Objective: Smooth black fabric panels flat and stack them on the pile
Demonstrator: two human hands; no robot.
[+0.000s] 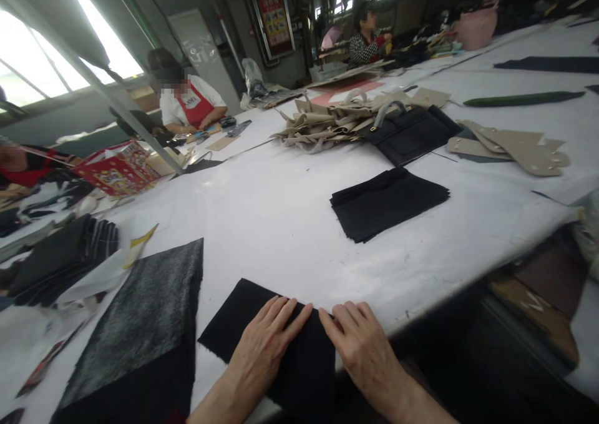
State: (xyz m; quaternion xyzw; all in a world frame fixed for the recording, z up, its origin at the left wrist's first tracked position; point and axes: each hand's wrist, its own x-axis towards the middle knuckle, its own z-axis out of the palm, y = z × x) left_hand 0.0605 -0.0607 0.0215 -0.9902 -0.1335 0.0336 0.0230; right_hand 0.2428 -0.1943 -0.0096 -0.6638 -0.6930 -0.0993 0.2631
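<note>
A piece of black fabric [224, 324] lies at the near edge of the white table, its lower part hanging toward me. My left hand [266, 340] rests on it with fingers stretched out and pressed down near the top edge. My right hand [358, 336] is at the fabric's right corner, its fingers bent and closed over the edge; the undersides of the fingertips are hidden. To the left lies a larger stack of black and speckled grey fabric [145, 305]. Farther up the table sits a neat stack of black fabric pieces [388, 202].
Beyond are a black handbag [412, 133], a heap of beige bag parts [322, 121], flat beige pieces [519, 149] and a cucumber [524, 99]. Folded dark cloth [56, 255] and a red patterned box [116, 168] stand left. Co-workers sit around the table [262, 212].
</note>
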